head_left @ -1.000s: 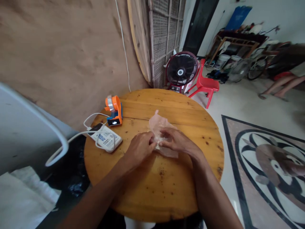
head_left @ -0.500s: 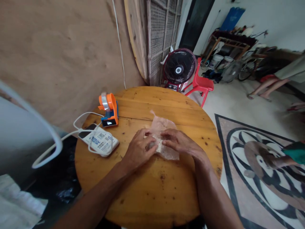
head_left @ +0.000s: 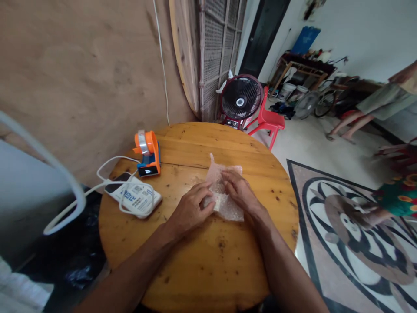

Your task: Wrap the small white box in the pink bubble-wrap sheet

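Observation:
A pinkish, clear sheet of bubble wrap (head_left: pixel 231 211) lies on the round wooden table (head_left: pixel 202 269). A small whitish thing (head_left: pixel 219 201), its kind unclear, shows at the folded middle of the sheet. My left hand (head_left: pixel 192 204) has its thumb and fingers curled around the left end of this folded part. Resting on the right side of the wrap, my right hand (head_left: pixel 243 191) has its fingers stretched out toward the far edge. A thin strip of the wrap sticks up at the far left corner.
An orange and blue tape dispenser (head_left: pixel 148 152) stands at the table's left, behind a white box-like device (head_left: pixel 140 198) with a looped white cable. Beyond the table are a fan (head_left: pixel 241 98) and a red chair (head_left: pixel 270 117). Other people are at the right.
My right hand has moved from the wrap's middle toward its far side, and its fingers have straightened. My left hand stays at the left end. The view has shifted slightly.

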Demonstrator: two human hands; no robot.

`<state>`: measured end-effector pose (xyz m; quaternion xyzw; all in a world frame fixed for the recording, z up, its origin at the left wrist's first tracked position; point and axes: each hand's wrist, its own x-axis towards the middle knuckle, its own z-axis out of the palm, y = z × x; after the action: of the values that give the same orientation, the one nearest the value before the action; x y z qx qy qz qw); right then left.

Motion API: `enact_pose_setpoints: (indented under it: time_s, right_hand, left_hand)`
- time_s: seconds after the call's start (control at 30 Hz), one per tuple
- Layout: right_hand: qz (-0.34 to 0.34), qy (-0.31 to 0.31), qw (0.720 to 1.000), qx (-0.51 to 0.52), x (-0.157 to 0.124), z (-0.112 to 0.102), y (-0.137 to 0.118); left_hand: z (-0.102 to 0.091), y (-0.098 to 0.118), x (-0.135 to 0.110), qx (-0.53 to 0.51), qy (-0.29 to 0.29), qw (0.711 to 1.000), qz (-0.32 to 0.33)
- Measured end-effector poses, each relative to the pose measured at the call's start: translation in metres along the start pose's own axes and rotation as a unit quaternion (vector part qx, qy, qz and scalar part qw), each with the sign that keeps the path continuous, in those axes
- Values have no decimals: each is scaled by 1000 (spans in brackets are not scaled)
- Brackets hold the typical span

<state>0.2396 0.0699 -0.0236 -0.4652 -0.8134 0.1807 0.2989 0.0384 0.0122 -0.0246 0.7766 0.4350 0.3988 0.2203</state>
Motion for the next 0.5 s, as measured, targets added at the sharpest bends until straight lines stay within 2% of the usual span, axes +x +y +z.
enact_pose_setpoints:
  time_s: [0.2,0.37,0.5]
  right_hand:
    - [-2,-15,1000,6,2,1,2]
    - [-8,-41,999,16,6,0,1]
    - [-3,-23,1000,21,10,5,8]
  left_hand:
    - [-2,3,0,-17,-17,999,-22]
    - [-1,2,0,-18,-10,1000,-4]
    - [0,2,0,-21,-12,1000,-14]
